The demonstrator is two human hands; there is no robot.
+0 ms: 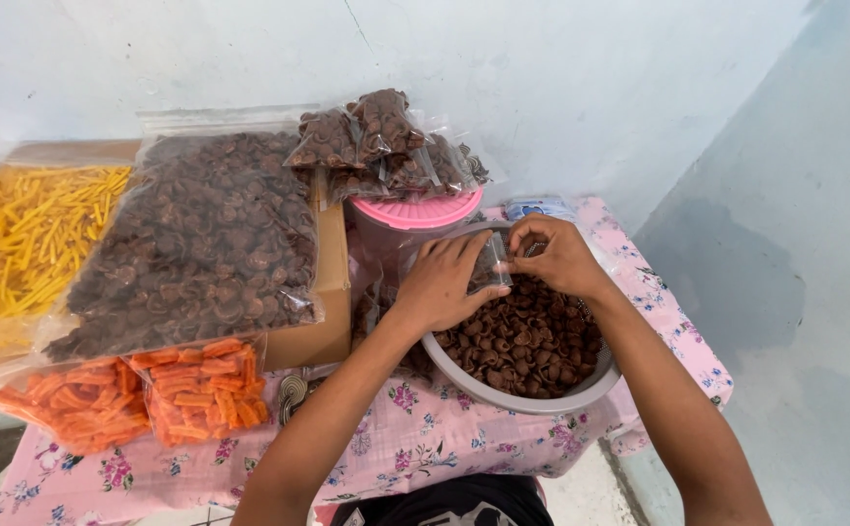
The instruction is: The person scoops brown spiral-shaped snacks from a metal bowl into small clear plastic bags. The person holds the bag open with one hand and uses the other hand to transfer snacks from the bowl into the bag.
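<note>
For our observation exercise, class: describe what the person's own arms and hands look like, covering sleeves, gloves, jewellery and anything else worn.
Both forearms are bare as far as the view shows: no sleeves are visible. The left hand and right hand wear no gloves. No rings, watch or bracelets can be seen on the fingers or wrists. A bit of dark clothing with a light marking shows at the bottom edge of the frame.

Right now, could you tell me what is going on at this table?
A person's left hand and right hand together hold a small clear plastic bag over a grey bowl of brown shell-shaped snacks. Filled small packets lie piled on a pink-lidded container behind the bowl. To the left, a large bag of the same brown snacks rests on a cardboard box, with yellow sticks and bags of orange snacks nearby.
</note>
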